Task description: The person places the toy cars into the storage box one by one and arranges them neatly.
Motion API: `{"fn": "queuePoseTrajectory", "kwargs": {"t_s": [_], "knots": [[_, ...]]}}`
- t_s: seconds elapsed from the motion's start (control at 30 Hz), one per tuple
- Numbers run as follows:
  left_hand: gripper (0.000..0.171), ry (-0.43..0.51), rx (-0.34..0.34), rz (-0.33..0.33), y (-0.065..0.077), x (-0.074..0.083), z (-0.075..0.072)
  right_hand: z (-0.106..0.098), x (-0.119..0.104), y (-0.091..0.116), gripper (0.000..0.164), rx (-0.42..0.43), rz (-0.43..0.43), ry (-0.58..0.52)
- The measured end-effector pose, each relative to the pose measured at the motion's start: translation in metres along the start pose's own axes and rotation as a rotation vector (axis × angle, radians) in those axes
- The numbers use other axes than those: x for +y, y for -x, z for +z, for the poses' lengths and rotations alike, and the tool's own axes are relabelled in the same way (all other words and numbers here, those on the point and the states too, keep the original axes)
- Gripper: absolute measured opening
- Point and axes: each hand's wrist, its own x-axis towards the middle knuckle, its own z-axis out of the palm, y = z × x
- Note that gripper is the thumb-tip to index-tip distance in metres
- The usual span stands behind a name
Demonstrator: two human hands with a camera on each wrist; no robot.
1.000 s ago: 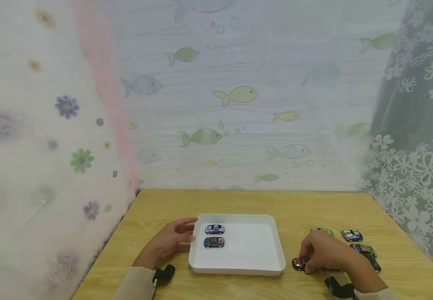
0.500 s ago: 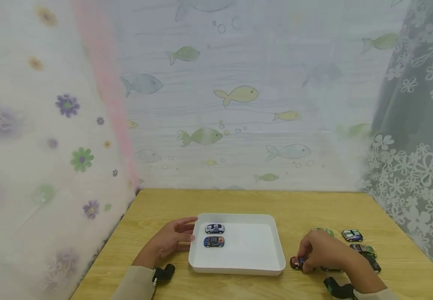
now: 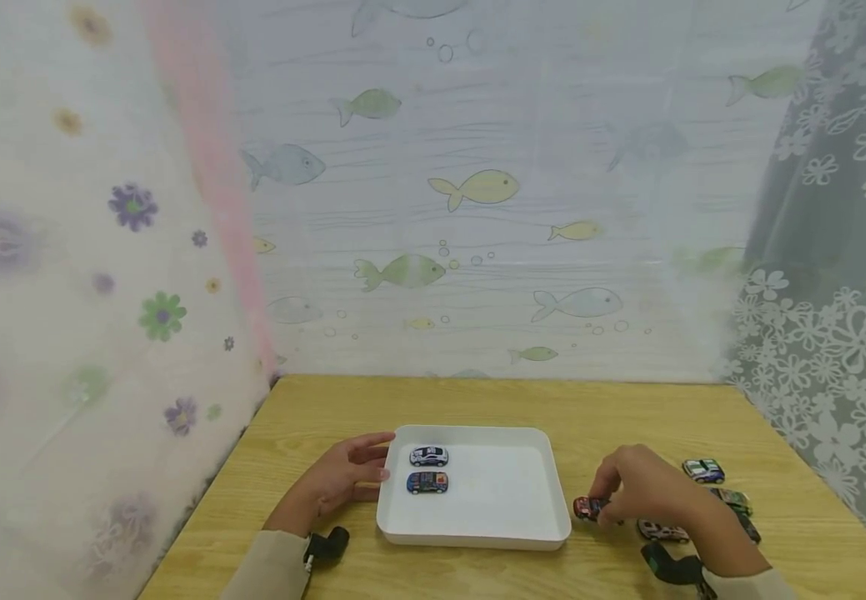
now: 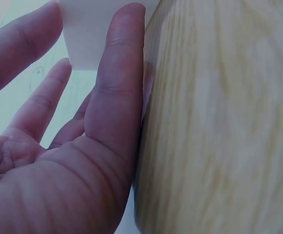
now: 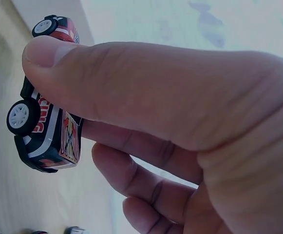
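Observation:
My right hand (image 3: 646, 492) pinches a small red and black toy car (image 3: 587, 508) between thumb and fingers, just off the tray's right side. In the right wrist view the car (image 5: 39, 139) shows its wheels and "racing"-style lettering; the thumb covers its middle. My left hand (image 3: 344, 479) rests with loosely extended fingers against the left wall of a white tray (image 3: 496, 492). The left wrist view shows those fingers (image 4: 114, 73) touching the tray wall. Inside the tray, at its left, a white toy car (image 3: 428, 456) and a blue one (image 3: 427, 482) stand in a column.
Right of the tray, on the wooden table (image 3: 478, 404), several more toy cars lie around my right hand: a white-green one (image 3: 703, 471), a green-black one (image 3: 736, 500) and a dark red one (image 3: 661, 532). Patterned curtains (image 3: 478, 250) enclose the table's back and sides.
The right hand has lifted the red and black car slightly and moved it a little left, away from the other cars. The left hand and the tray stay as they were.

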Motion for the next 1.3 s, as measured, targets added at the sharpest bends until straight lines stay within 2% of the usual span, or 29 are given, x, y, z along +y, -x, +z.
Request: {"fn": "queuePoseTrajectory", "kwargs": {"t_s": [0.33,0.77,1.3], "knots": [[0.075,-0.009,-0.002,-0.002,0.003,0.001,0.000,-0.004,-0.014,-0.010,0.016,0.015,-0.093,0.003],[0.075,0.000,-0.010,0.000,0.001,0.003,0.000,0.003,-0.047,-0.035,0.018,0.047,-0.173,-0.017],[0.074,-0.001,-0.008,-0.006,0.002,0.003,0.002,0.015,-0.069,-0.060,0.019,0.069,-0.248,0.011]]}}
